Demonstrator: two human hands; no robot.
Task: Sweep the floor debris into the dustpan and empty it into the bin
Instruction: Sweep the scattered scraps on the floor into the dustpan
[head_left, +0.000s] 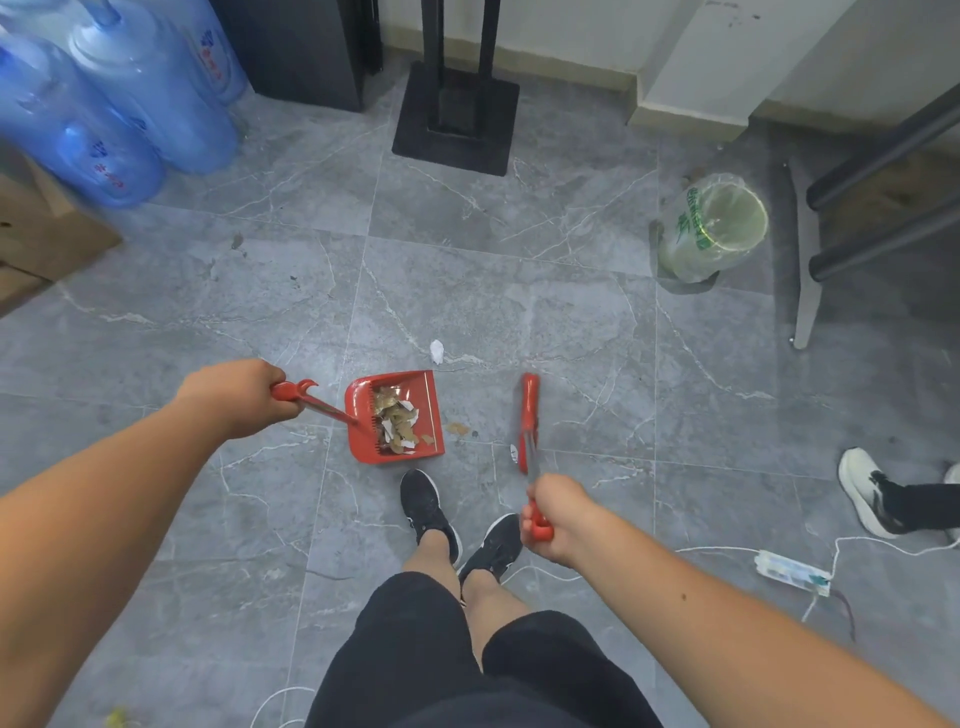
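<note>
The left hand (236, 397) gripped the red dustpan (397, 415) by its handle; the right hand (558, 517) clasped the broom (529, 418). Loaded with light paper scraps (395, 421), the stiff pan probably needed level carrying to the lined bin (714, 226).
</note>
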